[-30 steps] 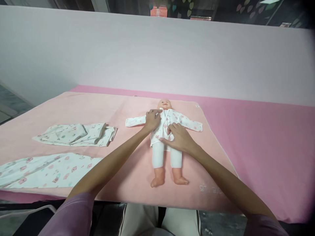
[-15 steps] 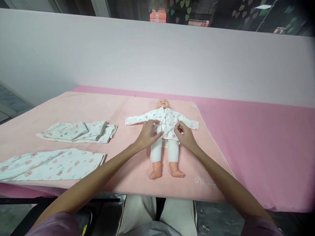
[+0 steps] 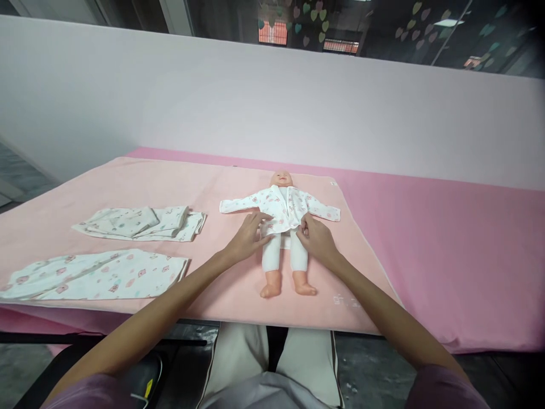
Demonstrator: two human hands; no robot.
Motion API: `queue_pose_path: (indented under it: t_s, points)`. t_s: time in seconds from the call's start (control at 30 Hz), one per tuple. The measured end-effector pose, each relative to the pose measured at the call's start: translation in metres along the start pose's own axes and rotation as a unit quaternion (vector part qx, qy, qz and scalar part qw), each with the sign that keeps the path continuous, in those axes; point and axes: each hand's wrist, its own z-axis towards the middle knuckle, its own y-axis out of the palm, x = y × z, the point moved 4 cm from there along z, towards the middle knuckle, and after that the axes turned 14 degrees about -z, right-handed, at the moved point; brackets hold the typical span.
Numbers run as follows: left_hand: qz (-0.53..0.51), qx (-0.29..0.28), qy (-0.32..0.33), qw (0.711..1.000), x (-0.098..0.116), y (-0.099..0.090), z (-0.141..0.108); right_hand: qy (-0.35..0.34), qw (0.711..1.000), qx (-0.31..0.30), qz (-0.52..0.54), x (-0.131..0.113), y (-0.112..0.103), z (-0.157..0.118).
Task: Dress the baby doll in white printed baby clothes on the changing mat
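Observation:
A baby doll point(image 3: 281, 179) lies on its back, head away from me, in white leggings point(image 3: 271, 253) with bare feet. It wears a white printed jacket point(image 3: 279, 205), whose sleeves stretch out to both sides. At the jacket's left lower edge, my left hand point(image 3: 251, 234) rests with its fingers apart, touching the cloth. My right hand point(image 3: 314, 234) has its fingers pinched on the jacket's right lower edge.
A folded white printed cloth point(image 3: 136, 223) and a longer printed cloth point(image 3: 97, 275) lie at the left on a peach mat point(image 3: 230, 304). Pink fabric point(image 3: 460, 261) covers the right side. A white partition point(image 3: 272, 102) stands behind.
My left hand has moved slightly left and off the jacket's middle. The front of the jacket has shifted, its right panel drawn aside by my right hand.

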Motion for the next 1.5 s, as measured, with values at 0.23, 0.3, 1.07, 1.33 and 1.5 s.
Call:
queue_pose_path:
  t_s: [0.23,0.3,1.07,1.33,1.5]
  points:
    - [0.202,-0.012,-0.021,0.979,-0.020,-0.001,-0.016,-0.016,0.999,-0.034,0.028,0.007,0.007,-0.003]
    - [0.230,0.004,-0.011,0.973,-0.020,-0.005,-0.021,-0.027,0.999,-0.027,-0.007,0.005,0.009,-0.002]
    - [-0.038,0.159,-0.233,0.959,-0.038,-0.044,0.018,0.078,0.994,0.070,-0.024,0.058,-0.028,0.018]
    - [0.121,0.100,-0.320,0.934,-0.099,-0.114,0.006,0.180,0.979,-0.065,-0.073,0.161,-0.013,-0.015]
    - [0.065,0.100,-0.268,0.956,-0.110,-0.078,0.085,0.143,0.989,0.005,-0.026,0.141,0.011,0.070]
